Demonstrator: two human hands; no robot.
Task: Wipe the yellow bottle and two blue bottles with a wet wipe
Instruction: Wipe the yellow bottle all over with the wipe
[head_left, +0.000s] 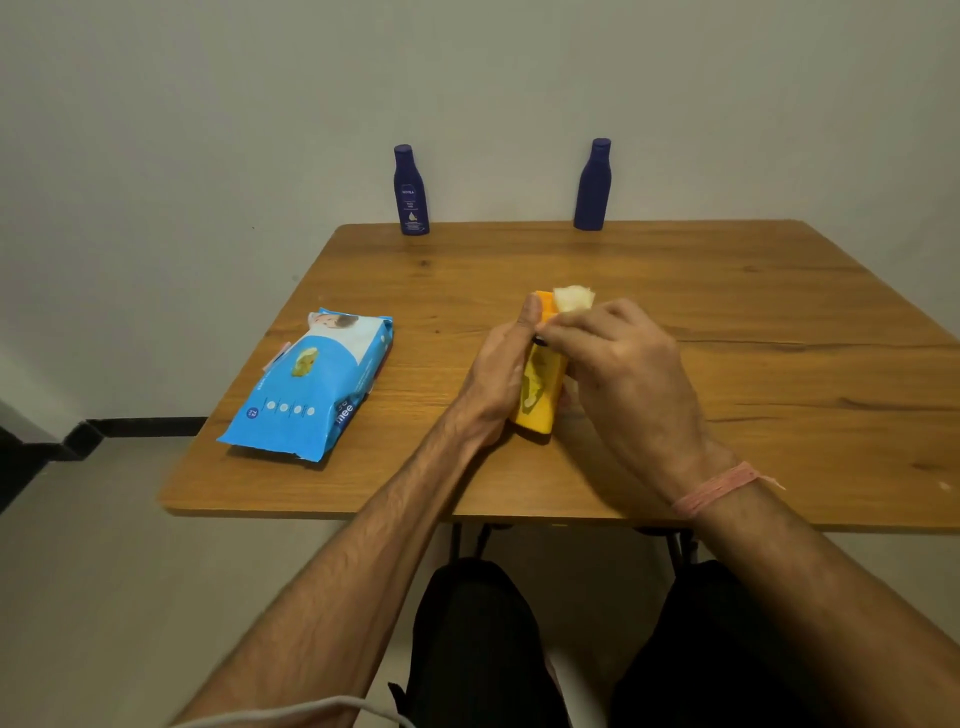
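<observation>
Centrally, your left hand (496, 371) grips the yellow bottle (540, 395); your right hand (623, 374) pinches the wipe (573, 298) against its top.

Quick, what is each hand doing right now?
Left hand: closed around the yellow bottle, holding it.
Right hand: closed on the wet wipe, pressed against the bottle's top.
</observation>
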